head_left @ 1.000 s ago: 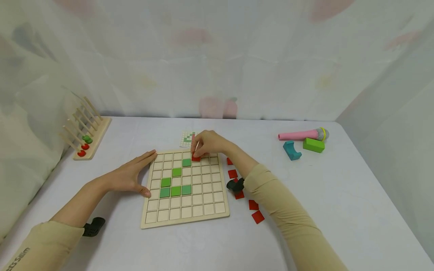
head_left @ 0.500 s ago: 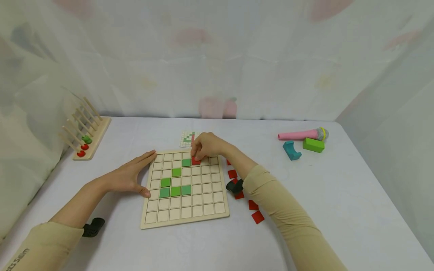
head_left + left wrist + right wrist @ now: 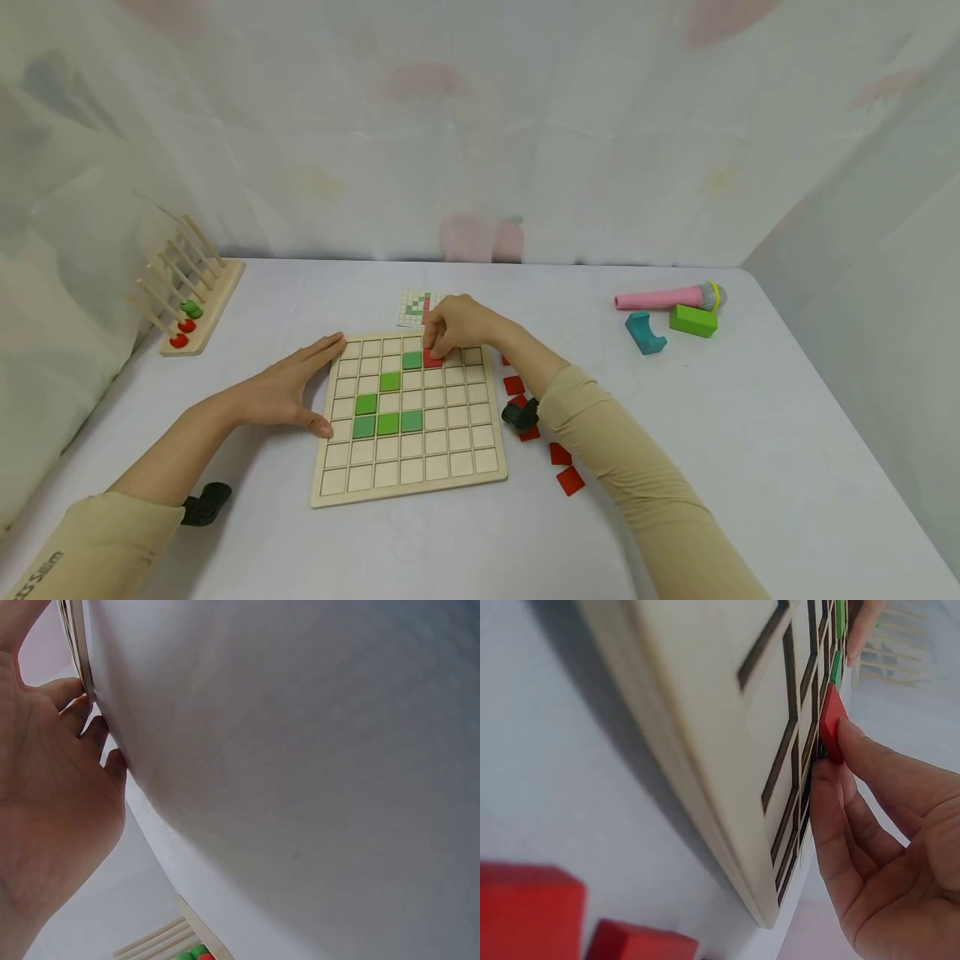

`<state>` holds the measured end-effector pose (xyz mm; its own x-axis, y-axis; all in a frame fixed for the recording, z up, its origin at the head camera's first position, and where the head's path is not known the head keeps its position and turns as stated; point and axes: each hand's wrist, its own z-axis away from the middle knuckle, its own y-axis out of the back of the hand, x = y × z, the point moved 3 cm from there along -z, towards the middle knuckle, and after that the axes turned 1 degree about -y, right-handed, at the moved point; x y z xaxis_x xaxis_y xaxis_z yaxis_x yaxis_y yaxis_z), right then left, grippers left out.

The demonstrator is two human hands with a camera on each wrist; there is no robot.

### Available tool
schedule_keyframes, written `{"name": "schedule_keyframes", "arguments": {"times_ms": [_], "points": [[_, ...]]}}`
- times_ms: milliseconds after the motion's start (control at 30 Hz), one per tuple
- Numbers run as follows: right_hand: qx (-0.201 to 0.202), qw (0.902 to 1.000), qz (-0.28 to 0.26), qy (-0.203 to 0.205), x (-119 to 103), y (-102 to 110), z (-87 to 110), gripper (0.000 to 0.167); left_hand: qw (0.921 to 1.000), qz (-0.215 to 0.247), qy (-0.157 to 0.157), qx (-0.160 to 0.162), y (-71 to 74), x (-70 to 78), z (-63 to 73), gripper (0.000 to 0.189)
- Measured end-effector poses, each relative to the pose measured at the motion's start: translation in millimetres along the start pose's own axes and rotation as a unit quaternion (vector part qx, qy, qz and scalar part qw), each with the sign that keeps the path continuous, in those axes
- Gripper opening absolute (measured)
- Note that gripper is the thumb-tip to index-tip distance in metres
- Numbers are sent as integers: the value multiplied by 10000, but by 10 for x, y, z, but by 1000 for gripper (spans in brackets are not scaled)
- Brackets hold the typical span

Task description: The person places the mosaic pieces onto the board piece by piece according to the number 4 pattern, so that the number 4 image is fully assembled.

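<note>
A wooden grid board [image 3: 409,472] lies on the white table with several green tiles [image 3: 387,423] set in its squares. At its far edge, my right hand [image 3: 463,322] pinches a red square tile [image 3: 432,358] beside the topmost green one. In the right wrist view the thumb lies on top of this red tile [image 3: 830,724], which tilts over its square, and the fingertips are at its edge. My left hand [image 3: 281,392] spreads along the board's left edge, its thumb and fingertips touching the rim. The left wrist view shows its extended fingers [image 3: 73,716] at the board's side.
Loose red tiles [image 3: 570,480] lie right of the board. A small pattern card [image 3: 411,307] sits behind it, partly hidden by my right hand. A peg rack [image 3: 217,300] stands back left. A pink microphone [image 3: 660,299], green block [image 3: 693,321] and teal curved block [image 3: 645,333] lie back right.
My right hand has moved slightly toward me and lowered the red tile onto its square at the board's far edge. My left hand has stayed at the board's left edge.
</note>
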<state>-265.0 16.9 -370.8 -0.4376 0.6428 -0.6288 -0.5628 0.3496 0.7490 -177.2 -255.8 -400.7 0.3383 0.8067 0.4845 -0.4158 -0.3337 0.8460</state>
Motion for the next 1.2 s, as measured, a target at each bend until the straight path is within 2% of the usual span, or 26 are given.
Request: {"name": "schedule_keyframes", "arguments": {"times_ms": [333,600,900,1200], "points": [[-36,9999,147,57,-27,11,29,9,10000,68,23,8,7,15,10,139],[-73,9995,-283,93,15,109,96,9,9999,119,20,3,5,16,14,138],[118,9995,-197,-226,230,303,186,11,9999,106,47,-7,9,10,22,138],[13,9987,-229,-456,502,421,387,16,10000,-6,7,-2,-3,0,0,138]]}}
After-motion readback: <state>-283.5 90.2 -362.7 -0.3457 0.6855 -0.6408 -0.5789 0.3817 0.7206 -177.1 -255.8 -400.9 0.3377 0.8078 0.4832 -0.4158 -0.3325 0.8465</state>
